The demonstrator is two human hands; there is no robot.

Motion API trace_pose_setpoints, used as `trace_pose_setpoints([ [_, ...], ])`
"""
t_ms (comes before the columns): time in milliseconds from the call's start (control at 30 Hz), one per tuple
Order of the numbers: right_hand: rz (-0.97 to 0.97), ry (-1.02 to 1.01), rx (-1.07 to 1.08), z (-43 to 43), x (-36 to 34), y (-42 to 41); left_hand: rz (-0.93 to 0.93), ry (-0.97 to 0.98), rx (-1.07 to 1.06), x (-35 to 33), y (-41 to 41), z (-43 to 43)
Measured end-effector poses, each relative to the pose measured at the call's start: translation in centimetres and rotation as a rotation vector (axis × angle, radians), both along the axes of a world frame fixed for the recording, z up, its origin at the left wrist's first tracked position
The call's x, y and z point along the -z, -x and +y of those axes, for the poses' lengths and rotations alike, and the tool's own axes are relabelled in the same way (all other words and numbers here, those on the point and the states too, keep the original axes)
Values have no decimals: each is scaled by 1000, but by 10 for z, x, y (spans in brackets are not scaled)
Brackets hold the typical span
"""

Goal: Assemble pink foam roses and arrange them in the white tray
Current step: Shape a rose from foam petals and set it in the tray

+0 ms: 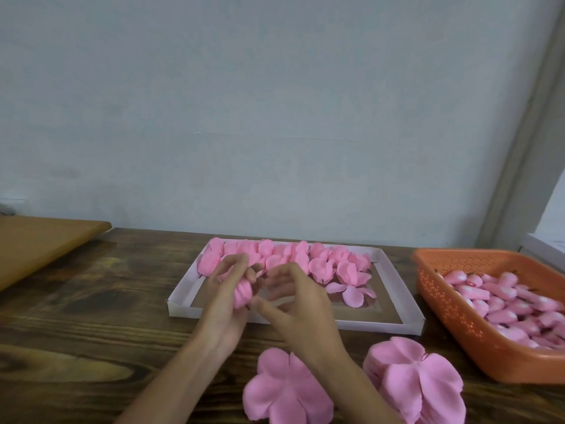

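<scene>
Centrally, the left hand (227,296) curls its fingers around a pink foam rose (243,294). Just right, the right hand (298,304) hovers, fingers loosely spread, before the white tray (394,289).

The light is soft, even and rather dim, and shadows are faint. The wooden table (91,301) shows a weak sheen. The left hand (226,304), the right hand (299,304) and the foam rose (243,293) are blurred. At the right edge the frame (532,148) leans from wide-angle distortion.

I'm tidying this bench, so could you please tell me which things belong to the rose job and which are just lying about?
Job: half-made rose in left hand; right hand; white tray; finished roses; petal stacks; orange basket of buds.
Lying about: wooden board; white object, far right.
</scene>
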State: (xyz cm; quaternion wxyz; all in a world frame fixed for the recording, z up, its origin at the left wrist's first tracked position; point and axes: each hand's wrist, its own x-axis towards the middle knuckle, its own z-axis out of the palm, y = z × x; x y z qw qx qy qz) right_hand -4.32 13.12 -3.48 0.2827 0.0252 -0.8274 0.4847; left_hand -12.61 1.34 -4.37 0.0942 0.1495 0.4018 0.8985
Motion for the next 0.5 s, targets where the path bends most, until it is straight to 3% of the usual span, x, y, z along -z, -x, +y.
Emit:
trace_pose_setpoints([
  [267,75,165,-53,-17,7,0,-3,70,94,-5,-19,6],
  [500,109,9,-26,-18,8,-1,-167,49,85,-2,-23,10],
])
